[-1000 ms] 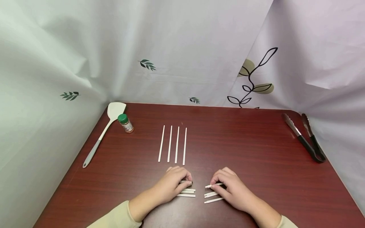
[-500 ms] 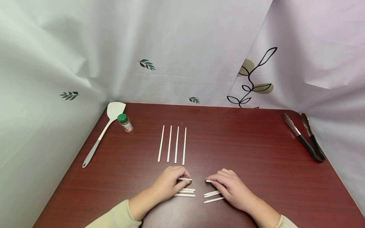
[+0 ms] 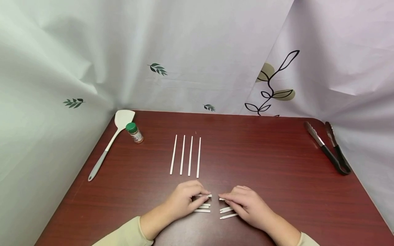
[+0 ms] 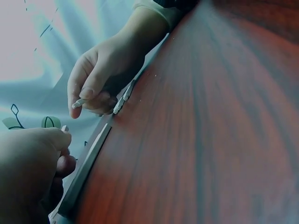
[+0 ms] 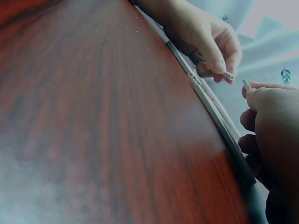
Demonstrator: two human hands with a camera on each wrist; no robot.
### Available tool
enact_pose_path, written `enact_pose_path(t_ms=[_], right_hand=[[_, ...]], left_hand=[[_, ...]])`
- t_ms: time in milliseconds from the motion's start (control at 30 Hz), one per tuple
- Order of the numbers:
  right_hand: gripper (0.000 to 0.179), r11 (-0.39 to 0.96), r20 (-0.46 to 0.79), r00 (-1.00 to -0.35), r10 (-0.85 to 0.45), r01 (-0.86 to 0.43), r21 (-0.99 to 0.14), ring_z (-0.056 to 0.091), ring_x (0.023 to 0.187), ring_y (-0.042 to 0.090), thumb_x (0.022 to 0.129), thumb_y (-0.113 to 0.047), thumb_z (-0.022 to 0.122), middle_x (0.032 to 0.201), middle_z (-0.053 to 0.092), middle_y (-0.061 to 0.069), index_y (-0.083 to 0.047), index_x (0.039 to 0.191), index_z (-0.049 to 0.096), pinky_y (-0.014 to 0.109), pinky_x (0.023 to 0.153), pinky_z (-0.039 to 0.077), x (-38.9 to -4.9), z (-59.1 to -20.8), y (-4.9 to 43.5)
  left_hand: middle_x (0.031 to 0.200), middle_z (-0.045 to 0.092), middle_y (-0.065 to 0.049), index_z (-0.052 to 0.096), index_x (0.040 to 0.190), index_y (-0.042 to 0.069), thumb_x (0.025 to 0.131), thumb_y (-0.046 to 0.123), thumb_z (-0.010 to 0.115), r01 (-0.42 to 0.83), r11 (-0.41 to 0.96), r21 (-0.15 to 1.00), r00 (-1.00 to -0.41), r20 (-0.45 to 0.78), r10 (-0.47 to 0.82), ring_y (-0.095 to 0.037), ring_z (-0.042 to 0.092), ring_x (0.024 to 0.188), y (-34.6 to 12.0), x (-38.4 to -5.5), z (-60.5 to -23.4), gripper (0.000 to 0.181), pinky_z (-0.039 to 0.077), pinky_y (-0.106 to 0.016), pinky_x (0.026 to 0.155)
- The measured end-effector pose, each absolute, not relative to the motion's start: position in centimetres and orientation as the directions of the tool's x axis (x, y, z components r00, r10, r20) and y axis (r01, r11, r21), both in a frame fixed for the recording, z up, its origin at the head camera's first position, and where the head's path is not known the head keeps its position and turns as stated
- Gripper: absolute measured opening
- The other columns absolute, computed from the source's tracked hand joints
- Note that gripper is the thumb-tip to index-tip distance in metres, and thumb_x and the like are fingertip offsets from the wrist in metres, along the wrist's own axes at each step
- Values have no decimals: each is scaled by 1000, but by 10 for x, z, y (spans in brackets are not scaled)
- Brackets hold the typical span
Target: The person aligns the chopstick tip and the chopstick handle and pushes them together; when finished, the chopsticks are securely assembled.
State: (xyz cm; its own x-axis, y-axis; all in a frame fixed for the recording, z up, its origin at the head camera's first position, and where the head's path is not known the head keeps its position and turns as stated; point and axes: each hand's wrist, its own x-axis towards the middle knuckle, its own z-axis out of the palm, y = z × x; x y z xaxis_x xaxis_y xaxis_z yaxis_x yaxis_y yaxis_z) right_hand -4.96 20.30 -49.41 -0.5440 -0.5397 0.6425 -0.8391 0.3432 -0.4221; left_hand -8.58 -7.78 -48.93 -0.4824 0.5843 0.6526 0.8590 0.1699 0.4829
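Note:
My left hand [image 3: 184, 199] pinches a thin white stick [image 3: 210, 195] between thumb and fingers. In the right wrist view, that stick's end [image 5: 228, 75] is square with a hole. Across a small gap, my right hand [image 3: 248, 206] pinches another thin white stick [image 3: 221, 199], whose narrower tip [image 4: 78, 103] shows in the left wrist view. The two ends face each other, apart. Below the left hand lie several white sticks [image 3: 203, 211], partly hidden by it. Likewise, several sticks with stepped, narrower tips [image 3: 229, 216] lie partly under the right hand.
Several longer white sticks [image 3: 190, 155] lie side by side beyond the hands on the dark red table [image 3: 261, 147]. At the back left are a white spatula [image 3: 115, 136] and a green-capped spice jar [image 3: 134, 133]. Tongs [image 3: 332, 157] lie at the right edge, before the curtain [image 3: 191, 44].
Both hands have drawn nearer each other. The left stick has shifted right, and the right one has lifted off beside its neighbours and moved left. The other sticks lie as before.

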Motion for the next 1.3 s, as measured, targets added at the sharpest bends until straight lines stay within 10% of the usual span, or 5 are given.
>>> enact_pose_path(t_ms=[1300], right_hand=[[23,259,682,-458,-570,-888,-380,55,82,3,109,-14,61,91,65,-12,-13,125,77,17,78,43,-51,-492,200]], left_hand=[[98,72,5,79,110,12,93,3,80,885,93,456,-402,651,644,-1,66,87,-72,-78,-489,19,52,-11,82]])
